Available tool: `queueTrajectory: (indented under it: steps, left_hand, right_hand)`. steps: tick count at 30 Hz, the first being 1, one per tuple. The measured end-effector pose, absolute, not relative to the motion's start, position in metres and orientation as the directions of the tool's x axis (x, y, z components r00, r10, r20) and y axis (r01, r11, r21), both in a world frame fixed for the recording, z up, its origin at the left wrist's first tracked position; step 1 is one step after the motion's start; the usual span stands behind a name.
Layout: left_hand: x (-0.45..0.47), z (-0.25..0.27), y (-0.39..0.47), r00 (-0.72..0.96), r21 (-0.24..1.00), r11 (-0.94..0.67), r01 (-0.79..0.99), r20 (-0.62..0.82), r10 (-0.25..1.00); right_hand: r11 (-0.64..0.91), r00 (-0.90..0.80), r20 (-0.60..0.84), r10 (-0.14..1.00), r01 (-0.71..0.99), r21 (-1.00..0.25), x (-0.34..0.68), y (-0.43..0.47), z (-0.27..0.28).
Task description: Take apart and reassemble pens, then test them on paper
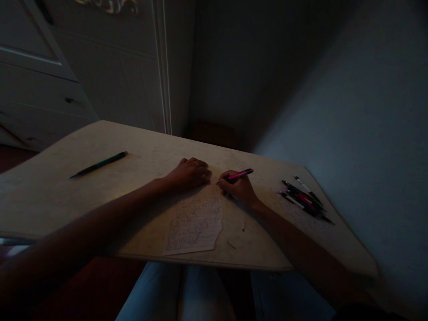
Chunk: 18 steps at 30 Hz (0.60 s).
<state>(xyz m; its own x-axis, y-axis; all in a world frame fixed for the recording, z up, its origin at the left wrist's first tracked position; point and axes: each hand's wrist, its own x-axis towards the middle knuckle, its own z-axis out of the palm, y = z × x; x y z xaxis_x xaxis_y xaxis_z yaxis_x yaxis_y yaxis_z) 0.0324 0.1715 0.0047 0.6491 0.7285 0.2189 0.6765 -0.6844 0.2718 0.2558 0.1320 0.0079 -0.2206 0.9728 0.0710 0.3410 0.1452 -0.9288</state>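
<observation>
A sheet of paper (195,223) covered in scribbled lines lies near the front edge of the table. My left hand (192,173) rests flat at the sheet's far end, a ring on one finger. In my right hand (236,186) is a pink and black pen (241,174), gripped near its tip. The pen's tip points left, close to the far right corner of the paper; whether it touches the surface I cannot tell in the dim light.
Several pens (306,200) lie in a pile at the right, partly over another marked sheet (289,206). A dark green pen (98,165) lies at the left of the table (150,149). A pale cabinet (127,84) stands behind; a wall (368,133) bounds the right.
</observation>
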Motion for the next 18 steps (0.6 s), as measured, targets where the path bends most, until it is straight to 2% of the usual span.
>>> queueTrajectory:
  steps: [10, 15, 18]
  left_hand:
    - [0.0339, 0.0105, 0.1683, 0.651, 0.239, -0.678, 0.695, 0.191, 0.734]
    - [0.0334, 0.011, 0.1686, 0.661, 0.221, -0.69, 0.69, 0.196, 0.724]
    - [0.0331, 0.0098, 0.1695, 0.662, 0.227, -0.69, 0.687, 0.198, 0.723]
  right_hand:
    - [0.17, -0.258, 0.088, 0.962, 0.313, -0.934, 0.255, 0.132, 0.0084]
    - [0.16, -0.153, 0.116, 0.981, 0.311, -0.937, 0.2561, 0.133, 0.0054]
    - [0.149, -0.159, 0.1, 0.982, 0.339, -0.929, 0.2562, 0.1334, 0.0055]
